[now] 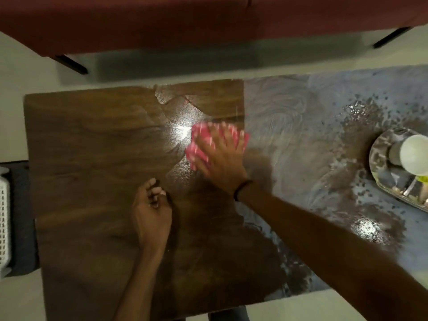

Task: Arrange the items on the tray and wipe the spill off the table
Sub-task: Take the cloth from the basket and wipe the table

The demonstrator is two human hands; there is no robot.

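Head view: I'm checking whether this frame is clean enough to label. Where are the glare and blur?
Head view: a bright glare spot sits on the wet table just left of the pink cloth; the right hand and cloth are motion-blurred; a second glint lies lower right; the tray is cut off by the right edge.

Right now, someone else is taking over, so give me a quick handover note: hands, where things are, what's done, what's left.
Right hand: flat, fingers spread, pressing the pink cloth on the wooden table, blurred mid-wipe.
Left hand: loosely curled, empty, resting on the table nearer the person.
Tray: at the far right edge on the grey patterned part, holding a white cup and other items cut off by the frame.
Done: items look gathered on the tray.
Left: a wet sheen remains beyond and left of the cloth; finish wiping there. Whether the grey side is wet is unclear.
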